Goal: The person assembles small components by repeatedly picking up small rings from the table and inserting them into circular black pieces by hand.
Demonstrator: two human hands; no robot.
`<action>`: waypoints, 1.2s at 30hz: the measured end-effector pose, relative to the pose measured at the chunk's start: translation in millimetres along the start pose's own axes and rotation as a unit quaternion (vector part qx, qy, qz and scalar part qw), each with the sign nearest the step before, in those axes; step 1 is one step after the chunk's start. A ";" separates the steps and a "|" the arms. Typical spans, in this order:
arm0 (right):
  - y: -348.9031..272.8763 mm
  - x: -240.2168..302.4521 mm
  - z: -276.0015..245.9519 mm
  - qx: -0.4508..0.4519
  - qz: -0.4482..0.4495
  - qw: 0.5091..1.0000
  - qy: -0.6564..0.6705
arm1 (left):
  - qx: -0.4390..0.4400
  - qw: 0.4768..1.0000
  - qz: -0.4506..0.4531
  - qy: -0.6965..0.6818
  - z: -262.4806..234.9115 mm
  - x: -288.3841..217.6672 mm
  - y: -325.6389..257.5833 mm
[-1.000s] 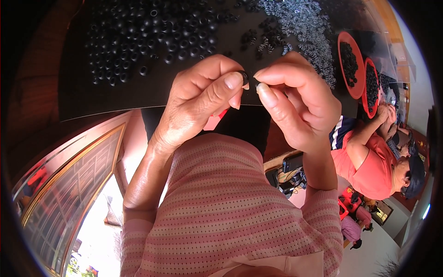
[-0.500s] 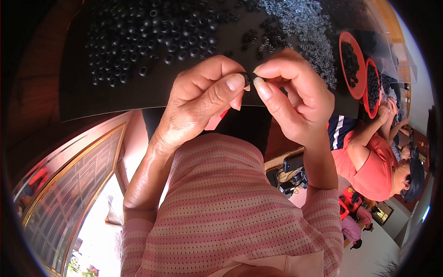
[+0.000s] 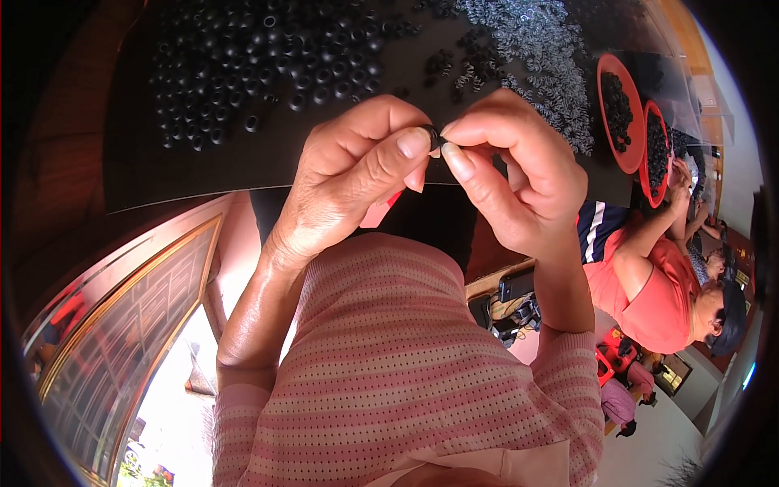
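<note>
Over the near edge of a dark tabletop [image 3: 146,174], my left hand [image 3: 349,174] pinches a small black ring-like piece [image 3: 432,136] between thumb and forefinger. From the other side, the thumb and forefinger of my right hand [image 3: 527,166] close together at that piece's right end. Whatever lies between those right fingertips is too small and covered to make out. Beyond my left hand spreads a heap of black hollow caps [image 3: 268,57]. Past my right hand lies a pile of silvery coil springs [image 3: 544,57], with small black parts [image 3: 479,57] beside it.
Two red bowls [image 3: 604,73] of black parts stand on the right of the table. Farther right, a person in a coral shirt [image 3: 649,280] works with both hands at the table. A framed glass panel [image 3: 138,325] is at lower left.
My right fingertips have shifted slightly left and down and now meet the black piece, closing the small gap. My left hand stays in place.
</note>
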State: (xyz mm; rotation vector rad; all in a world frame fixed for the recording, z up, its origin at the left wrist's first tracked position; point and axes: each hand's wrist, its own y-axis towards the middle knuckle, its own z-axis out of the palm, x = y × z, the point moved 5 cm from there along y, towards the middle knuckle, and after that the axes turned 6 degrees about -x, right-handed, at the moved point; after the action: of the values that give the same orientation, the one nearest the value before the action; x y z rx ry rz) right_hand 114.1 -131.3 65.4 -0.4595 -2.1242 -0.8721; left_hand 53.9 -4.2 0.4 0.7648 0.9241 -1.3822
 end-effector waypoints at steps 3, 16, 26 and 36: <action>0.2 3.0 3.7 -0.002 -0.011 1.000 -0.008 | -0.001 1.000 0.025 0.006 -0.5 -1.8 -1.0; 0.4 3.4 22.2 -0.031 -0.034 0.999 -0.007 | -0.006 0.999 0.034 0.006 -14.5 -2.1 -13.5; -2.0 0.9 17.8 -0.019 0.033 0.999 0.021 | 0.007 1.000 0.022 0.007 -19.4 -3.5 -17.7; 0.7 -0.7 18.2 -0.027 0.026 0.998 0.057 | 0.006 1.000 0.014 0.020 -19.4 -3.2 -17.2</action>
State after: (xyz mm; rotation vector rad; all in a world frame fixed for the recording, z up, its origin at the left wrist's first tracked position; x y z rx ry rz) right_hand 105.4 -117.9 56.8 -0.4788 -1.9795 -0.9074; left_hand 35.1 13.3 -4.4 0.8143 0.9323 -1.3535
